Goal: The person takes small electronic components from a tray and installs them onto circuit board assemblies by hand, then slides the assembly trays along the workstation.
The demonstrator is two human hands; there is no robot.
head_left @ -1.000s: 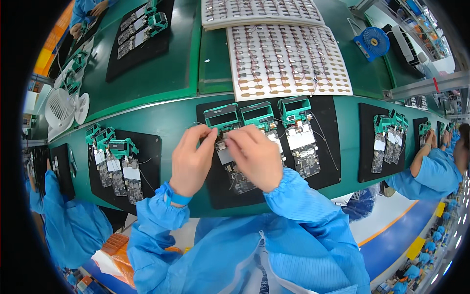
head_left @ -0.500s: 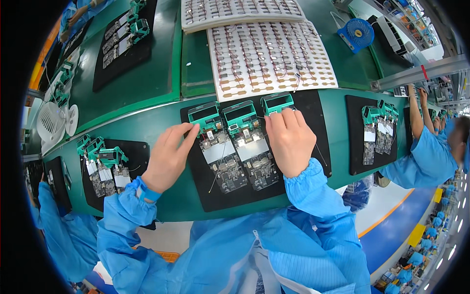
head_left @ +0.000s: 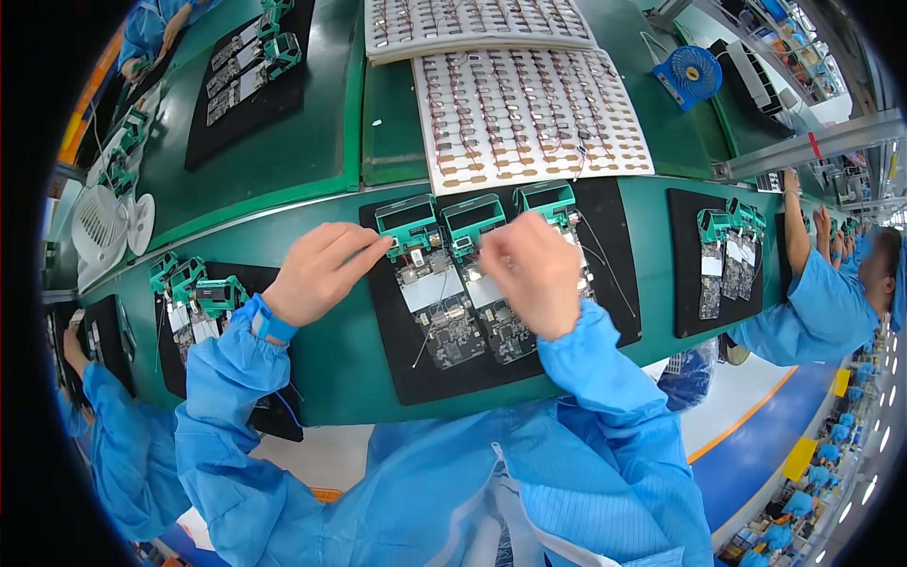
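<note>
Three circuit boards with green frames lie side by side on a black mat (head_left: pixel 425 386). My left hand (head_left: pixel 319 272) is closed in a pinch at the left edge of the left green frame (head_left: pixel 408 229). Whatever its fingertips hold is too small to name. Slightly blurred, my right hand (head_left: pixel 540 276) is closed, fingers curled down over the middle circuit board (head_left: pixel 508 333), just below the middle green frame (head_left: pixel 472 215). What it holds is hidden. Behind that hand, the right green frame (head_left: pixel 545 197) shows while most of its board is covered. The left circuit board (head_left: pixel 452 335) is largely visible.
Beyond the mat lies a white foam tray (head_left: pixel 534 113) with rows of small wired parts. Thin cables (head_left: pixel 614 276) lie at the mat's right. More boards rest on mats to the left (head_left: pixel 203 326) and right (head_left: pixel 727 250). A blue fan (head_left: pixel 690 73) stands far right; co-workers sit either side.
My right hand has moved left from the right green frame to the middle board, uncovering thin cables at the right. My left hand stays pinched by the left frame. The view has shifted slightly.
</note>
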